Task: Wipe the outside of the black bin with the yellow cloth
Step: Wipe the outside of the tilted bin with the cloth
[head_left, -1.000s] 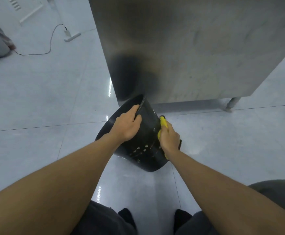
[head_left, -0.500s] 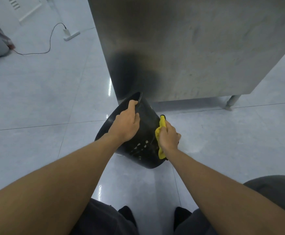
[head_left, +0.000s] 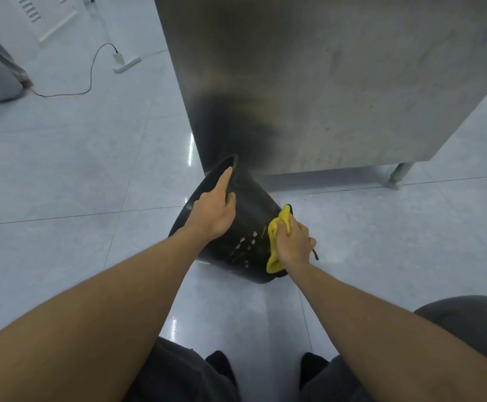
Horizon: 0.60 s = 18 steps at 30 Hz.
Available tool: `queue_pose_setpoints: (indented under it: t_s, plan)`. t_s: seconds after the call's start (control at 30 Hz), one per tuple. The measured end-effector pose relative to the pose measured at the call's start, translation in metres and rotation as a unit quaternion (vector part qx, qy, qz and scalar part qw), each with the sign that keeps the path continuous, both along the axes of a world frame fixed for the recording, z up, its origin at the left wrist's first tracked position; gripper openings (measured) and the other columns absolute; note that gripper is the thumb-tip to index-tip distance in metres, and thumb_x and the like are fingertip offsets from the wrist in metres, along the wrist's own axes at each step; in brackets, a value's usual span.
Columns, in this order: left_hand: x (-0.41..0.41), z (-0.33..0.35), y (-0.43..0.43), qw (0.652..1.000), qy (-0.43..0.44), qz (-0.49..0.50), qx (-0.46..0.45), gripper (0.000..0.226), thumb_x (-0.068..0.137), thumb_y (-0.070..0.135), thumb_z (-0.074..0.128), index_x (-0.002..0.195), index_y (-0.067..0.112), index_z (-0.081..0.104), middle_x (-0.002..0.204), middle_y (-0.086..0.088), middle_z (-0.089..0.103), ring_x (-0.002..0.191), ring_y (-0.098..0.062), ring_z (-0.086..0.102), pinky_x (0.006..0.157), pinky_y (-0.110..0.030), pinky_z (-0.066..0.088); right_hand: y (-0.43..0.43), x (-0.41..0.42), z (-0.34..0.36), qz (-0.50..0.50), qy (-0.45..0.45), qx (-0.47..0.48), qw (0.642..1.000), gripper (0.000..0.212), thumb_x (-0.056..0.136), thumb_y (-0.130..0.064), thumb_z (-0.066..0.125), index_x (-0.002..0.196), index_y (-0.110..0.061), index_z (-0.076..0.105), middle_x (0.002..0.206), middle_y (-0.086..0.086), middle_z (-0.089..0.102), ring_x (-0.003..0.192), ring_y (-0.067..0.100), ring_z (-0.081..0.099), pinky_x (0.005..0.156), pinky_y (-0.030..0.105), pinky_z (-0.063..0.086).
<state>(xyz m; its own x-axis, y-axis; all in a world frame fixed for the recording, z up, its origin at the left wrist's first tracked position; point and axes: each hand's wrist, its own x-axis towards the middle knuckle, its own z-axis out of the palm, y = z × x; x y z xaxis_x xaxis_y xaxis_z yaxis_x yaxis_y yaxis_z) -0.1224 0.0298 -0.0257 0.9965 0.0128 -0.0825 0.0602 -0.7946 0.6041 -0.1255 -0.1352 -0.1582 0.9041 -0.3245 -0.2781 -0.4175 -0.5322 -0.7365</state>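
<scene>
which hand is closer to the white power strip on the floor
Left. The left hand grips the black bin rim, on the power strip side; the right hand presses the yellow cloth farther right and nearer the person.

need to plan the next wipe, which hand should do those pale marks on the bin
Right. The right hand already holds the cloth beside the marks; the left hand steadies the tilted bin.

No readable text, label, brand, number or sign shows on anything here.
</scene>
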Motion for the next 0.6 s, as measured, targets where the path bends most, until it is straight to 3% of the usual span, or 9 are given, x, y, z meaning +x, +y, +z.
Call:
queue_pose_setpoints:
  t_s: [0.07,0.17,0.27,0.33,0.4,0.5,0.6]
  plan:
    - [0.000,0.002,-0.004,1.000,-0.007,-0.001,-0.021,0.055,0.103,0.028,0.039,0.154,0.031,0.018,0.125,-0.006,0.063,0.101,-0.022,0.064,0.102,-0.042,0.048,0.001,0.002,0.006,0.008,-0.029,-0.005,1.000,0.047,0.105,-0.038,0.031,0.151,-0.029,0.038,0.145,0.007,0.048,0.129,0.034,0.041,0.106,0.044,0.034]
    - [0.002,0.006,-0.004,0.999,-0.018,0.017,-0.024,0.055,0.103,0.025,0.040,0.154,0.026,0.021,0.140,-0.008,0.055,0.119,-0.027,0.058,0.104,-0.040,0.042,0.021,0.007,0.027,0.091,-0.168,0.017,0.981,0.043,0.103,-0.033,0.041,0.144,-0.030,0.049,0.138,0.001,0.055,0.123,0.024,0.048,0.102,0.039,0.043]
    - [0.006,0.006,-0.001,0.999,-0.026,0.027,-0.017,0.053,0.101,0.024,0.042,0.152,0.021,0.028,0.138,-0.009,0.056,0.120,-0.031,0.057,0.105,-0.044,0.043,0.043,0.012,0.050,0.153,-0.251,0.048,0.955,0.038,0.101,-0.031,0.051,0.139,-0.031,0.056,0.133,-0.006,0.058,0.118,0.012,0.049,0.099,0.028,0.042]
    - [0.008,0.005,0.001,0.998,-0.035,0.037,-0.030,0.045,0.100,0.021,0.044,0.144,0.017,0.035,0.126,-0.010,0.062,0.105,-0.028,0.062,0.091,-0.040,0.050,0.044,0.004,0.049,0.159,-0.276,0.043,0.947,0.035,0.100,-0.029,0.053,0.135,-0.030,0.059,0.131,-0.007,0.059,0.118,0.011,0.049,0.100,0.027,0.043]
    - [0.010,0.003,0.004,0.997,-0.036,0.051,-0.036,0.037,0.100,0.018,0.045,0.136,0.015,0.037,0.114,-0.010,0.064,0.089,-0.020,0.060,0.076,-0.031,0.049,0.037,-0.012,0.032,0.160,-0.290,0.018,0.943,0.035,0.097,-0.027,0.055,0.131,-0.029,0.059,0.130,-0.007,0.057,0.119,0.012,0.049,0.104,0.033,0.044]
    - [0.012,0.000,0.009,0.998,-0.031,0.055,-0.023,0.035,0.100,0.019,0.045,0.134,0.015,0.036,0.105,-0.011,0.064,0.080,-0.019,0.059,0.066,-0.028,0.044,0.035,-0.012,0.022,0.176,-0.279,-0.014,0.944,0.039,0.096,-0.030,0.051,0.135,-0.030,0.056,0.134,-0.005,0.055,0.122,0.017,0.047,0.106,0.039,0.041]
    - [0.012,-0.001,0.012,0.997,-0.031,0.051,-0.045,0.033,0.100,0.019,0.045,0.132,0.017,0.037,0.103,-0.010,0.063,0.078,-0.020,0.060,0.058,-0.023,0.043,0.034,0.021,0.037,0.135,-0.157,-0.023,0.978,0.043,0.101,-0.037,0.039,0.142,-0.037,0.049,0.137,-0.001,0.059,0.125,0.026,0.049,0.105,0.043,0.036]
